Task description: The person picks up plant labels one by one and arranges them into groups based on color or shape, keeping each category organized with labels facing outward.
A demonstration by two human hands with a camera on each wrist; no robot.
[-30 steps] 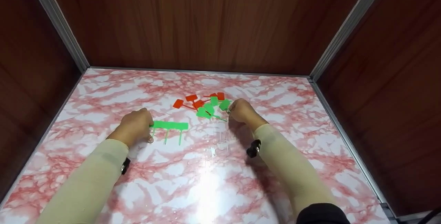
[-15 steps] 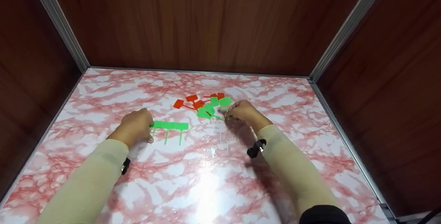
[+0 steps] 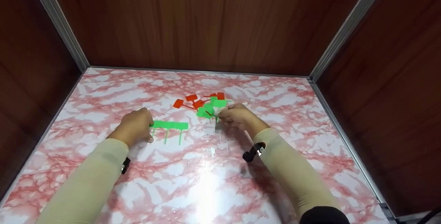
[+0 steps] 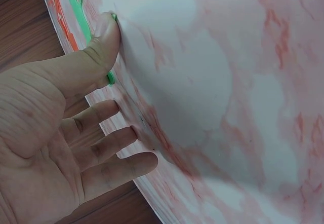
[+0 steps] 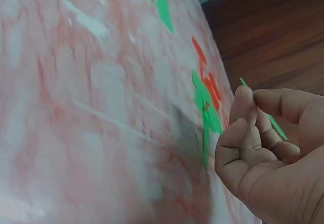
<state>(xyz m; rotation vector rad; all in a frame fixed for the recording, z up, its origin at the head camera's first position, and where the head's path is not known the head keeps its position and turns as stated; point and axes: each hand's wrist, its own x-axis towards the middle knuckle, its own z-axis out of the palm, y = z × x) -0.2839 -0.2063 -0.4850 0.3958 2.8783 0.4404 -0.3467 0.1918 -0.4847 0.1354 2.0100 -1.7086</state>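
Several green T-shaped plant labels [image 3: 172, 125] lie side by side, heads in a row and stems toward me. My left hand [image 3: 134, 124] is at the row's left end. In the left wrist view, its thumb [image 4: 104, 34] presses against a green edge, the index finger mostly hidden behind it and the other fingers spread. My right hand [image 3: 239, 116] pinches another green plant label [image 3: 219, 103] by its stem between thumb and fingertips, head up. Fingers cover part of that label in the right wrist view. Just left of this hand is a pile of green labels [image 3: 203, 113].
Red plant labels [image 3: 178, 103] lie loosely behind and left of the green pile. The red-and-white marbled table [image 3: 165, 189] is walled by dark wood panels [image 3: 193, 24] at the back and sides, with metal strips along the corners.
My right hand has shifted left, and the green label in it has turned from tilted to upright, its head now level over the pile. The left hand and the row stay put.
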